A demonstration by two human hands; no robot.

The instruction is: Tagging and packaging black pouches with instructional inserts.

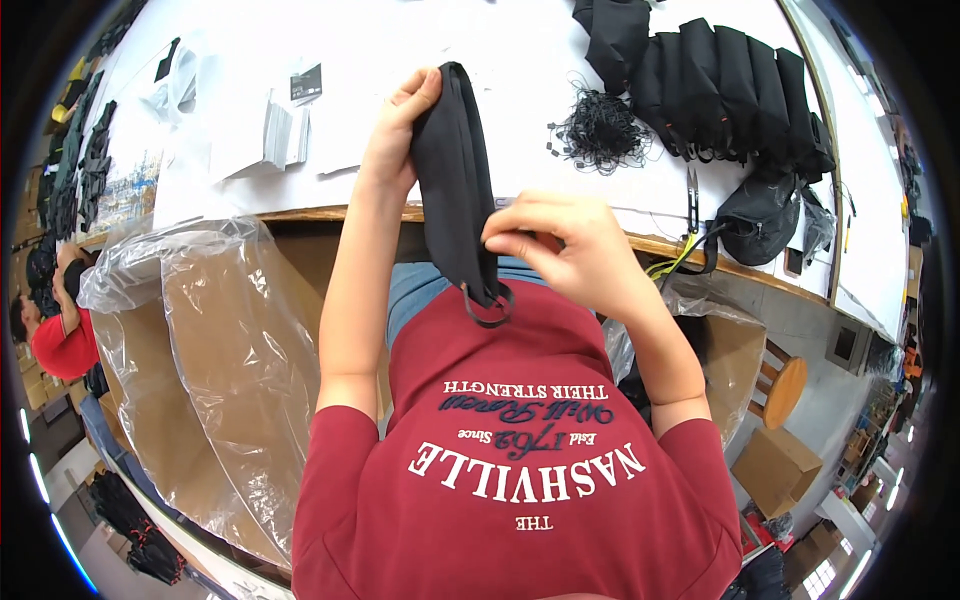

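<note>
A long, flat black fabric pouch [450, 180] is held upright over the table's near edge, in front of my body. My left hand [395, 135] is closed around its upper left side, thumb near the top. At the lower right edge of the pouch, my right hand [570, 245] has its thumb and fingers pinched together against the fabric. Whether a zip pull is in that pinch is hidden. A small black strap loop [488, 322] hangs from the pouch's bottom end.
Several black pouches [720, 85] stand in a row at the far right, beside a heap of thin black cords [600, 130]. Scissors [692, 200] and a black bag [760, 215] lie nearer. White card stacks [262, 140] sit left. A plastic-lined carton [215, 360] stands below the table [400, 30].
</note>
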